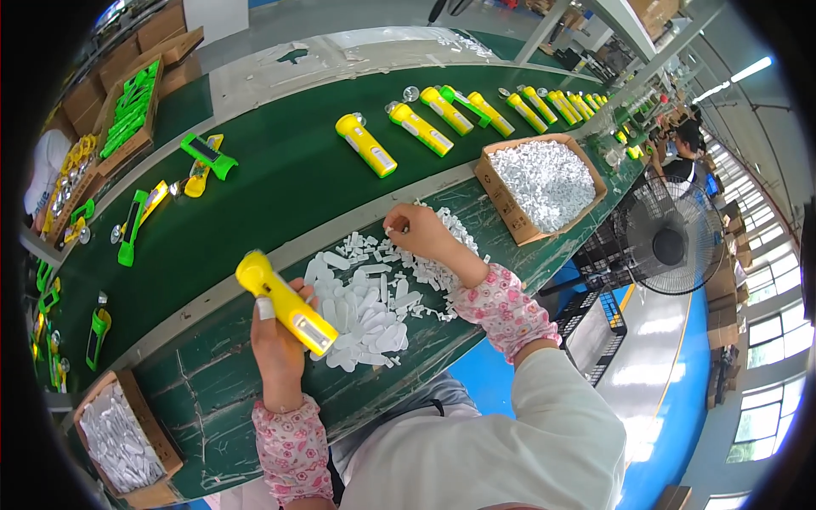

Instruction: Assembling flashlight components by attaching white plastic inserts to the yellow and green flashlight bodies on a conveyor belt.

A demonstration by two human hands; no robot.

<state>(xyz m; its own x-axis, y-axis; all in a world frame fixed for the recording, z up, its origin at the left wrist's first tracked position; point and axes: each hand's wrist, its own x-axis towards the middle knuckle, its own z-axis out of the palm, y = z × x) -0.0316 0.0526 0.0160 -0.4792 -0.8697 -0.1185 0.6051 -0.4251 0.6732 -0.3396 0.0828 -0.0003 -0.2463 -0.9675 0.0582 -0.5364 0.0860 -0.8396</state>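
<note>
My left hand (279, 350) is wrapped round a yellow flashlight (287, 302), tilted with its rounded head toward the upper left. White tape covers part of that thumb. Over the bench, my right hand (422, 234) is pinched, and a small white piece seems to show at its fingertips. Its exact shape is too small to tell. Below and between the hands lies a heap of flat, elongated white plastic pieces (370, 327). Many smaller white pieces (444, 270) are spread beside it, under my right wrist.
Yellow flashlights (365, 146) line the green conveyor belt (280, 170) beyond the bench. Green-and-yellow lights (132, 225) lie at its left. A cardboard box of small white pieces (544, 183) stands at right, another box of white pieces (123, 442) at lower left. A black fan (667, 246) stands right.
</note>
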